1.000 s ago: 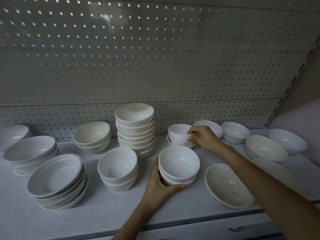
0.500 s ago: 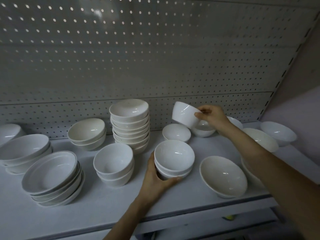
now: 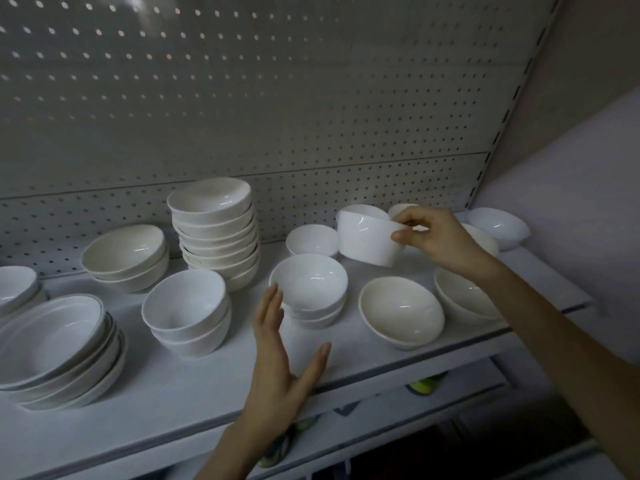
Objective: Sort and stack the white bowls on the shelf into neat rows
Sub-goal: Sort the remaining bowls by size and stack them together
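Note:
My right hand [image 3: 436, 240] pinches the rim of a small white bowl [image 3: 367, 240], tilted in the air above the back right of the shelf [image 3: 173, 393]. My left hand [image 3: 280, 368] is spread with straight fingers, just in front of a short stack of white bowls [image 3: 308, 285], not touching it. A single small bowl [image 3: 311, 239] sits behind that stack. A tall stack of bowls [image 3: 216, 230] stands at the back centre, and a two-bowl stack [image 3: 187, 310] lies left of my left hand.
Wide shallow bowls are stacked at front left [image 3: 55, 344], with more at the far left [image 3: 17, 285] and back left [image 3: 126, 256]. Single bowls lie at right [image 3: 401, 311] [image 3: 464, 296] [image 3: 498, 225]. A perforated back panel [image 3: 277, 98] rises behind; a wall [image 3: 571, 202] closes the right side.
My right hand lifted the small bowl off the back of the shelf and now carries it lower and forward. My left hand let go of the centre stack and drew back, fingers spread.

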Motion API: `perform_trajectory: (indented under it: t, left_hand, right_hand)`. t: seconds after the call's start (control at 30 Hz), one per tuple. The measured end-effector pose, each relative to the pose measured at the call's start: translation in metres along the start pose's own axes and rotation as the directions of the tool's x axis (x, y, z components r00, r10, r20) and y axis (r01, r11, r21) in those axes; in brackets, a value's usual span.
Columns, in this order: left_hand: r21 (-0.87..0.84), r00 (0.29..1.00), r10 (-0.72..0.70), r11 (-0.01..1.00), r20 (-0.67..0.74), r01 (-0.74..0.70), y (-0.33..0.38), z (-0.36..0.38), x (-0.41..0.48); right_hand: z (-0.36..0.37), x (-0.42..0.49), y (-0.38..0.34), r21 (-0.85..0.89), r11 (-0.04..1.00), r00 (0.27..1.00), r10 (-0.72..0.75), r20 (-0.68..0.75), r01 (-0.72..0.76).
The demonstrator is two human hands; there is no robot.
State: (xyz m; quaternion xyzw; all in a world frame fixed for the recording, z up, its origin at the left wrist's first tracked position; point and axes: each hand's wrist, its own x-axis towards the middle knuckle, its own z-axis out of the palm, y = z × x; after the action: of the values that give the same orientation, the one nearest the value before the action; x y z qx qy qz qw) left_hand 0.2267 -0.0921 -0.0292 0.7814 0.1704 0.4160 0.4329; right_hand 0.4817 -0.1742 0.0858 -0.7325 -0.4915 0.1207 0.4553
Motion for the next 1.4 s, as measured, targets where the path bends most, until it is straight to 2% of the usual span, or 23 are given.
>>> perform_trajectory:
  t: [0.1, 0.27, 0.5, 0.67, 0.8, 0.93, 1.1, 1.4]
  left_hand:
    - [-0.093, 0.998, 0.044, 0.995, 0.035, -0.040, 0.029, 0.013, 0.018]
    - [-0.225, 0.965, -0.166, 0.951, 0.204, 0.211, 0.042, 0.026, 0.049]
    - [-0.324, 0.911, -0.283, 0.868, 0.301, 0.377, 0.039, 0.010, 0.058]
    - [-0.388, 0.917, -0.349, 0.831, 0.194, 0.399, 0.042, -0.004, 0.050]
    - [-0.410, 0.918, -0.378, 0.823, 0.121, 0.393, 0.041, -0.017, 0.041]
    - [-0.411, 0.914, -0.401, 0.824, 0.061, 0.389, 0.042, -0.034, 0.033]
    - [-0.357, 0.925, -0.378, 0.870, -0.038, 0.341, 0.037, -0.062, 0.022]
    - [-0.180, 0.966, -0.226, 0.963, -0.125, 0.202, 0.010, -0.134, 0.021]
  right_hand:
    - [0.006, -0.021, -0.005, 0.026, 1.000, 1.000, 0.012, 0.008, -0.012]
    - [0.018, -0.052, -0.018, -0.021, 0.989, 0.988, -0.148, 0.044, 0.149]
    - [0.029, -0.067, -0.030, -0.043, 0.946, 0.947, -0.320, 0.037, 0.322]
    - [0.041, -0.060, -0.037, 0.133, 0.958, 0.960, -0.267, 0.086, 0.254]
    - [0.061, -0.055, -0.041, 0.390, 0.920, 0.983, -0.110, 0.144, 0.046]
    - [0.086, -0.051, -0.044, 0.461, 0.881, 0.964, -0.027, 0.265, -0.102]
    - [0.114, -0.047, -0.069, 0.457, 0.886, 0.936, -0.093, 0.341, -0.078]
    - [0.178, -0.020, -0.096, 0.503, 0.864, 0.945, -0.155, 0.289, -0.013]
